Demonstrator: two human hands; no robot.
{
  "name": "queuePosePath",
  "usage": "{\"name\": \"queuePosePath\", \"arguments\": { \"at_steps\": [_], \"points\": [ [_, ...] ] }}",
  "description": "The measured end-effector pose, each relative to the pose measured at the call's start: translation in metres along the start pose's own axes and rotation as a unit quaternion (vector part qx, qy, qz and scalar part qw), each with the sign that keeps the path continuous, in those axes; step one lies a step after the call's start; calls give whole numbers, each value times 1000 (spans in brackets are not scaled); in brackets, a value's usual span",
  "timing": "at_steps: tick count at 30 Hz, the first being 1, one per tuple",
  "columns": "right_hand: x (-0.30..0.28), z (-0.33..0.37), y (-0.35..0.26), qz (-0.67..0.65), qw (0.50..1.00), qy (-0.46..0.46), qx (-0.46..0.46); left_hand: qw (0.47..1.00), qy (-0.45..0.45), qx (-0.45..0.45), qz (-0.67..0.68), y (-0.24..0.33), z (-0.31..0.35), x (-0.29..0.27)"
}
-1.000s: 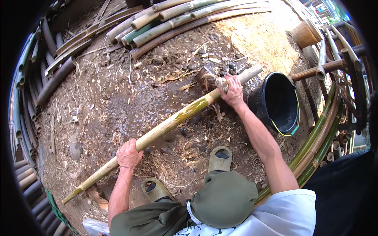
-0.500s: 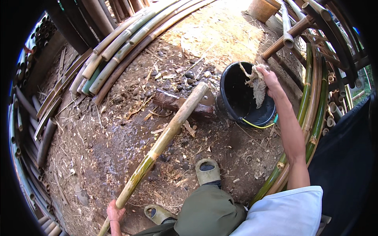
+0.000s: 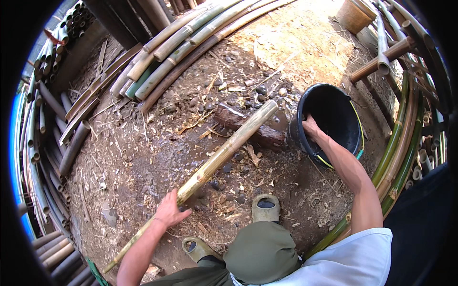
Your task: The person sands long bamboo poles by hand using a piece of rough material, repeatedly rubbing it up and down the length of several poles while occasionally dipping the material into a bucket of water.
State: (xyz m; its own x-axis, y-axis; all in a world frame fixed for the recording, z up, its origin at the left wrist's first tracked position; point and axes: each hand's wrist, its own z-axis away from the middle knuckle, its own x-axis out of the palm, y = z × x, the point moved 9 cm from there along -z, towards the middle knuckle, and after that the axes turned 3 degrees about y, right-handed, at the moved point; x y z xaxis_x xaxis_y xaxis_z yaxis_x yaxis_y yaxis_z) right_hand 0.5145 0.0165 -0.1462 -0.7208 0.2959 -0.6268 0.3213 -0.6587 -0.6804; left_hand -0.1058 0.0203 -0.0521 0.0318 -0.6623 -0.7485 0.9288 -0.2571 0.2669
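A bamboo pole (image 3: 224,157), pale at its far end, slants across the middle, its far end over a dark wet log (image 3: 229,117). My left hand (image 3: 169,209) lies over the pole's lower part with thumb and fingers spread; the pole's narrow end runs on past my wrist. My right hand (image 3: 311,126) reaches into a tilted black bucket (image 3: 350,138) by its left inner wall. The fingers are hidden there, and the fibrous rag is out of sight. A yellow-green handle (image 3: 361,126) hangs on the bucket.
Cut bamboo poles (image 3: 176,55) lie in a bundle at the far left, with more stacked poles (image 3: 45,143) along the left edge. Long green poles (image 3: 400,162) curve past on the right. A brown pot (image 3: 355,16) stands far right. Shavings and stones litter the dirt ground (image 3: 138,157).
My right hand has gone from above the bucket, holding a fibrous rag, down inside it. My left hand has moved up along the pole and spread its fingers. The whole view has shifted.
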Motion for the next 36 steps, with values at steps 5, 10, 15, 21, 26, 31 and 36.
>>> {"name": "queuePosePath", "arguments": {
  "at_steps": [5,10,15,21,26,31,36],
  "points": [
    [-18,2,-3,-355,907,-163,156,988,87,-129,19,-5,-42,27],
    [-73,90,-140,-570,782,-253,-15,988,-1,-151,20,-10,-24,19],
    [-27,123,-229,-600,741,-294,-67,989,-25,-136,53,-21,-19,23],
    [53,70,-196,-71,938,49,-335,990,-15,-114,81,-15,-27,24],
    [114,126,-178,159,852,146,-477,991,-16,-109,81,-19,-26,25],
    [231,289,-213,87,827,35,-555,991,-14,-111,72,-23,-25,23],
    [243,300,-221,112,770,-25,-627,966,254,-47,11,3,5,15]
  ]
}}
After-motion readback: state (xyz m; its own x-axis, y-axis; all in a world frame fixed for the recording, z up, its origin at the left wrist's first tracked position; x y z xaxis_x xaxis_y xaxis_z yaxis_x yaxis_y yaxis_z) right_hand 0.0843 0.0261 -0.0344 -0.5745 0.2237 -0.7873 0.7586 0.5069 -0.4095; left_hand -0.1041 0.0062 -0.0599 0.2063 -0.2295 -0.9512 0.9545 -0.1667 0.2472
